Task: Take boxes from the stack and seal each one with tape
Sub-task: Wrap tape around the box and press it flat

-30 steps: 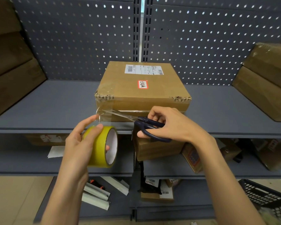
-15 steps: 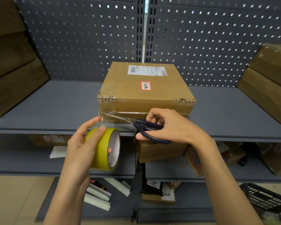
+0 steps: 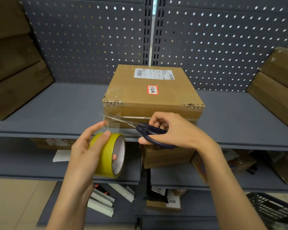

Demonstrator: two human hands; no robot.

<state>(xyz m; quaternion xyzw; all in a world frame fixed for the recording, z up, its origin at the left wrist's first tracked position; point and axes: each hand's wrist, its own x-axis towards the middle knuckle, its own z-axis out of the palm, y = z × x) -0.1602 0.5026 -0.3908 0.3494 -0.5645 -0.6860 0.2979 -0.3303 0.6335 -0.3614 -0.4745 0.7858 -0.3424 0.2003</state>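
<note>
— So, nearest to us, what are the hands doing?

— Left hand (image 3: 88, 151) is wrapped round a yellow tape roll (image 3: 109, 155), fingers curled over its outer face, thumb tip showing inside the core. A clear strip of tape (image 3: 112, 126) runs from the roll up to the box front — it looks stuck near the lower left corner, though the film is hard to trace against the cardboard.

— And the right?

— Right hand (image 3: 173, 130) grips dark-handled scissors (image 3: 150, 131), fingers through the loops and closed round them. The blades (image 3: 118, 119) point left, with the tips at the stretched strip. I cannot tell whether the blades are parted or closed.

— Where is the box?

— Just beyond both hands, on the grey shelf (image 3: 65, 110), near its front edge and roughly central. The cardboard box (image 3: 153, 98) has frayed front corners, a white shipping label (image 3: 154, 74) toward the back of its top and a small red-bordered sticker (image 3: 152, 89) nearer the middle.

— Anything further out?

— More brown boxes at the far left (image 3: 15, 77) and far right (image 3: 276, 87) of the same shelf, leaning in this wide view. Behind everything stands a dark perforated back panel (image 3: 83, 39). Lower shelves hold another carton (image 3: 166, 156) and loose white strips (image 3: 106, 200).
</note>
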